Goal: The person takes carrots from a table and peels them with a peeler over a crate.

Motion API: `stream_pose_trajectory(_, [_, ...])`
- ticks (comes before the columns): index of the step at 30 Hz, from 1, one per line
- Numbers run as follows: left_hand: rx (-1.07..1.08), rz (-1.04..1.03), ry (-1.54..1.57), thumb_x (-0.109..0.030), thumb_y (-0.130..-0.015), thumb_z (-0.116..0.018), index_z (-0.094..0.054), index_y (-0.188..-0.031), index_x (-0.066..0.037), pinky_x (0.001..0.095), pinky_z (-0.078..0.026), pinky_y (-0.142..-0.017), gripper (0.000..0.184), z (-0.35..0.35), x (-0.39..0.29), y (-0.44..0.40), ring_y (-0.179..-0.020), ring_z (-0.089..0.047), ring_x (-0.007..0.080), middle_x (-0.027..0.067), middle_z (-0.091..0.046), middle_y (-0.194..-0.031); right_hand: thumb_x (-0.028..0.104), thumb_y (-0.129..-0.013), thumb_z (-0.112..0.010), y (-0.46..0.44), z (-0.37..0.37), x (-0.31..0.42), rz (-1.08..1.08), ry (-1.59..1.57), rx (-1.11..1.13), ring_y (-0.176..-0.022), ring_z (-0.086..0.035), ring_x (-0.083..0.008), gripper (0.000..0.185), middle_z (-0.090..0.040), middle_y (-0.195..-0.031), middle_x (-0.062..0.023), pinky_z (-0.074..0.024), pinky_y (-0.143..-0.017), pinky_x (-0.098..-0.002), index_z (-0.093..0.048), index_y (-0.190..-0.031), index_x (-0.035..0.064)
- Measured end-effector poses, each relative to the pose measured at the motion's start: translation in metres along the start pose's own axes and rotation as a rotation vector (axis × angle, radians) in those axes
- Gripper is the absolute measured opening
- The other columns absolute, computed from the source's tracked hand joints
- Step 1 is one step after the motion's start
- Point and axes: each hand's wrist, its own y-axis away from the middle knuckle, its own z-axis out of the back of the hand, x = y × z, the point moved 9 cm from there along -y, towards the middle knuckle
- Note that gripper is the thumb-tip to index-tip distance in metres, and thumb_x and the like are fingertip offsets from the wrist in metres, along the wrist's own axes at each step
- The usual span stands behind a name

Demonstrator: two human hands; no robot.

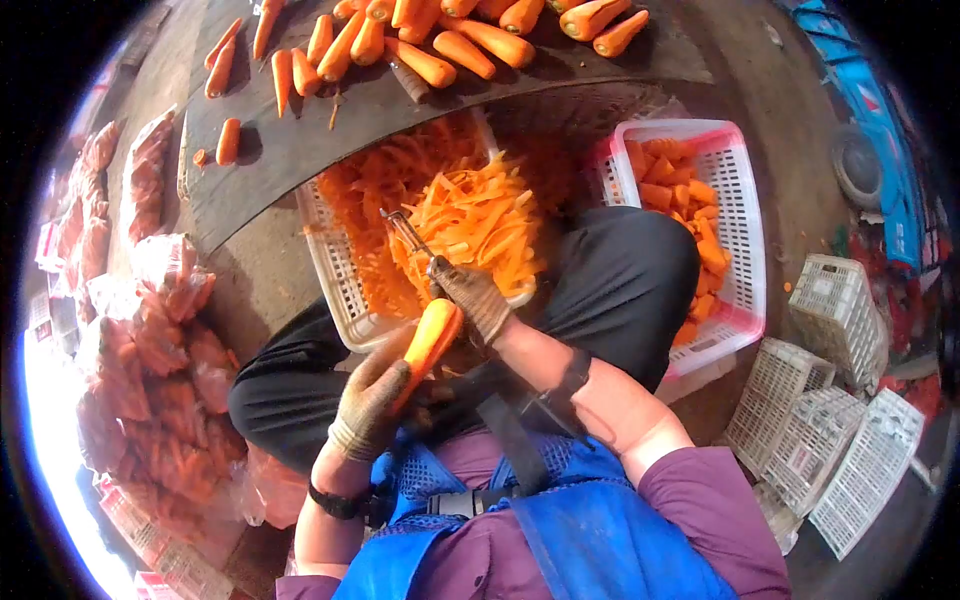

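My left hand point(368, 398), in a light knitted glove, is wrapped round a carrot point(434, 338) that points up and to the right. Just right of the carrot's upper end, my gloved right hand point(472, 303) grips the handle of a metal peeler point(408, 234), its head pointing up and left. The peeler is over a white basket point(333, 279) between my knees, heaped with long orange peelings point(470, 225). Blade and carrot are apart.
Whole carrots point(430, 45) lie on a dark board point(300, 140) ahead. A pink-and-white basket point(742, 215) of carrot pieces point(690, 205) stands right of my knee. Bagged carrots point(165, 370) are piled at left, plastic crates point(840, 300) at right, a blue vehicle point(880, 130) at upper right.
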Motion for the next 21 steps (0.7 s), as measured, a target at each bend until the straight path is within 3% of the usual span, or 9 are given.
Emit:
stream_pose_trajectory(3, [0.073, 0.218, 0.012, -0.046, -0.087, -0.052, -0.045, -0.122, -0.002, 0.0217, -0.045, -0.045, 0.057, -0.004, 0.025, -0.005, -0.06, -0.06, 0.0186, 0.0128, -0.062, -0.083, 0.046, -0.088, -0.052, -0.005, 0.005, 0.002, 0.094, 0.297, 0.023, -0.059, -0.043, -0.0111, 0.045, -0.05, -0.061, 0.0006, -0.0381, -0.056, -0.028, -0.057, -0.068, 0.0055])
stream_pose_trajectory(5, [-0.005, 0.237, 0.03, -0.05, -0.087, -0.048, -0.049, -0.113, -0.002, 0.0213, -0.042, -0.042, 0.055, 0.011, 0.043, -0.013, -0.051, -0.055, 0.0166, 0.0094, -0.059, -0.071, 0.044, -0.089, -0.053, -0.003, 0.008, 0.006, 0.131, 0.416, -0.007, -0.055, -0.043, -0.0093, 0.044, -0.049, -0.058, 0.0009, -0.0382, -0.052, -0.0264, -0.056, -0.067, 0.0057])
stream_pose_trajectory(10, [-0.17, 0.078, 0.208, -0.056, -0.087, -0.042, -0.053, -0.096, -0.006, 0.024, -0.036, -0.036, 0.052, 0.037, 0.033, -0.023, -0.039, -0.044, 0.0144, 0.0032, -0.047, -0.051, 0.053, -0.088, -0.047, 0.007, 0.0, 0.021, 0.238, 0.604, 0.014, -0.048, -0.042, -0.0106, 0.055, -0.045, -0.051, -0.0002, -0.0363, -0.048, -0.0273, -0.053, -0.064, 0.0034])
stream_pose_trajectory(13, [-0.418, 0.047, 0.305, -0.055, -0.089, -0.041, -0.053, -0.098, -0.007, 0.0242, -0.035, -0.035, 0.05, 0.069, 0.033, -0.027, -0.037, -0.043, 0.0145, 0.0028, -0.045, -0.049, 0.054, -0.087, -0.047, 0.012, -0.004, 0.023, 0.192, 0.763, 0.055, -0.051, -0.044, -0.0119, 0.056, -0.044, -0.052, -0.0028, -0.0376, -0.05, -0.029, -0.053, -0.066, 0.0021])
stream_pose_trajectory(14, [-0.338, -0.005, 0.323, -0.05, -0.09, -0.043, -0.052, -0.097, -0.008, 0.0246, -0.038, -0.037, 0.044, 0.074, 0.028, -0.031, -0.043, -0.047, 0.0148, 0.0038, -0.051, -0.058, 0.052, -0.088, -0.046, 0.014, -0.009, 0.029, 0.301, 0.881, 0.036, -0.054, -0.049, -0.019, 0.055, -0.049, -0.055, -0.0084, -0.0397, -0.053, -0.0322, -0.054, -0.068, 0.0011])
stream_pose_trajectory(17, [-0.443, -0.031, 0.514, -0.044, -0.091, -0.045, -0.052, -0.096, -0.009, 0.0247, -0.042, -0.041, 0.036, 0.093, 0.033, -0.044, -0.053, -0.052, 0.0151, 0.0047, -0.054, -0.072, 0.051, -0.089, -0.043, 0.021, -0.02, 0.024, 0.322, 1.08, 0.101, -0.061, -0.054, -0.0305, 0.055, -0.054, -0.063, -0.0158, -0.0417, -0.058, -0.038, -0.056, -0.072, 0.0008])
stream_pose_trajectory(18, [-0.403, -0.023, 0.55, -0.039, -0.091, -0.047, -0.052, -0.099, -0.01, 0.0242, -0.046, -0.047, 0.031, 0.096, 0.032, -0.049, -0.063, -0.054, 0.0152, 0.005, -0.055, -0.083, 0.055, -0.087, -0.04, 0.022, -0.024, 0.019, 0.354, 1.154, 0.129, -0.07, -0.056, -0.0417, 0.057, -0.056, -0.07, -0.024, -0.0432, -0.06, -0.0452, -0.059, -0.076, 0.0023])
stream_pose_trajectory(21, [-0.48, 0.048, 0.649, -0.039, -0.091, -0.047, -0.052, -0.105, -0.01, 0.023, -0.048, -0.051, 0.033, 0.098, 0.037, -0.053, -0.062, -0.054, 0.0143, 0.0046, -0.056, -0.083, 0.056, -0.088, -0.036, 0.028, -0.037, 0.011, 0.488, 1.303, 0.272, -0.071, -0.057, -0.0416, 0.059, -0.058, -0.071, -0.0228, -0.0437, -0.06, -0.0466, -0.06, -0.077, 0.0032])
